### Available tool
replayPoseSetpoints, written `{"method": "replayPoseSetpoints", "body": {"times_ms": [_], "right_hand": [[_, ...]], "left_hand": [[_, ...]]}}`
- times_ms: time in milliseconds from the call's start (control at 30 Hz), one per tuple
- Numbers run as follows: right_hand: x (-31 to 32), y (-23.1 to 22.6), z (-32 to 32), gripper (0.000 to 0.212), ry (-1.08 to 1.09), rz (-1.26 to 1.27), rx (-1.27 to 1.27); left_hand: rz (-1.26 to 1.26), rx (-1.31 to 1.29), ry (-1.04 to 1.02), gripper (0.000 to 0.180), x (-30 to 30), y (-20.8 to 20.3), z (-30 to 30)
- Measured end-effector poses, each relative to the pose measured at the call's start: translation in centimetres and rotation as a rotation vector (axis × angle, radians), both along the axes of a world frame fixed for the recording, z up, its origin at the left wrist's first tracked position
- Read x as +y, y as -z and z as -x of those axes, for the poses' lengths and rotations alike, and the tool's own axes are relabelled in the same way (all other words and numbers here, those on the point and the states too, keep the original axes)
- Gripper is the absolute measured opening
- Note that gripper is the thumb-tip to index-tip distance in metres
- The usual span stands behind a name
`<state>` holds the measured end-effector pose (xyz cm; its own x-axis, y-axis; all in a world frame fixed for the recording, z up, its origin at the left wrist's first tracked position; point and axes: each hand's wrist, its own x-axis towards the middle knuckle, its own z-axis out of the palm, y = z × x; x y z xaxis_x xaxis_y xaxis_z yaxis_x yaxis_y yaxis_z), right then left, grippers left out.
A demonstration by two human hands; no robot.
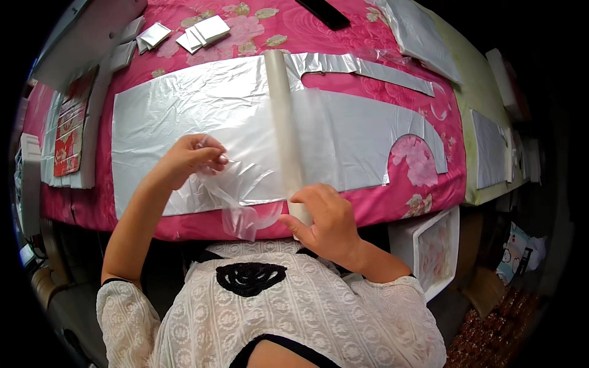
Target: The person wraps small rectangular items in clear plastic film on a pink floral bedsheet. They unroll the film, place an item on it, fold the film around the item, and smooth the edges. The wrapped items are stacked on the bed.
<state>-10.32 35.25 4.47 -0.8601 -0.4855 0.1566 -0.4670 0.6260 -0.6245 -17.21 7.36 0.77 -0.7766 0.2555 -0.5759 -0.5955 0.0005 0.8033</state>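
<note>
My left hand (196,158) is closed in a pinch on the thin clear plastic film (240,222). The film trails down past the table's near edge and also lies in a hazy layer near the tube. My right hand (328,222) is closed round the near end of a long pale tube (283,116). The tube lies front to back across a shiny silver plastic sheet (153,135), spread over the table. At the right, the sheet has a rounded cutout and long curved strips.
A pink flowered cloth (423,162) covers the table. Folded silver packets (207,30) and a dark flat object (324,13) lie at the back. White boxes (80,49) stand at left. More silver sheets (420,40) lie at right. Below the edge is a white bin (437,254).
</note>
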Motion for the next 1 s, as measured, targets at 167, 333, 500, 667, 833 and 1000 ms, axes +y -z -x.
{"method": "replayPoseSetpoints", "body": {"times_ms": [167, 333, 500, 667, 833, 1000], "right_hand": [[1.5, 1.4, -0.6, 0.05, 0.209, -0.45, -0.365], [1.1, 2.8, -1.2, 0.041, 0.217, -0.236, -0.566], [1.3, 2.3, -1.0, 0.038, 0.255, -0.185, -0.656], [1.5, 2.7, -1.1, 0.044, 0.272, -0.161, -0.624], [2.0, 3.0, -0.8, 0.039, 0.215, -0.201, -0.672], [2.6, 2.1, 1.4, 0.047, 0.125, -0.214, -0.768]], "left_hand": [[0.331, 0.008, -0.046, 0.011, -9.9, 0.6, -0.4], [0.624, 0.1, 0.066, 0.014, -14.0, 0.1, -0.2], [1.783, 0.58, 0.392, 0.034, -11.6, -3.5, -0.9], [1.009, 1.206, 0.242, 0.044, 2.9, -2.2, -1.3], [0.968, 1.104, 0.328, 0.06, 10.5, 4.6, -1.6], [1.064, 1.103, 0.364, 0.065, 11.7, 5.9, -1.7]]}}
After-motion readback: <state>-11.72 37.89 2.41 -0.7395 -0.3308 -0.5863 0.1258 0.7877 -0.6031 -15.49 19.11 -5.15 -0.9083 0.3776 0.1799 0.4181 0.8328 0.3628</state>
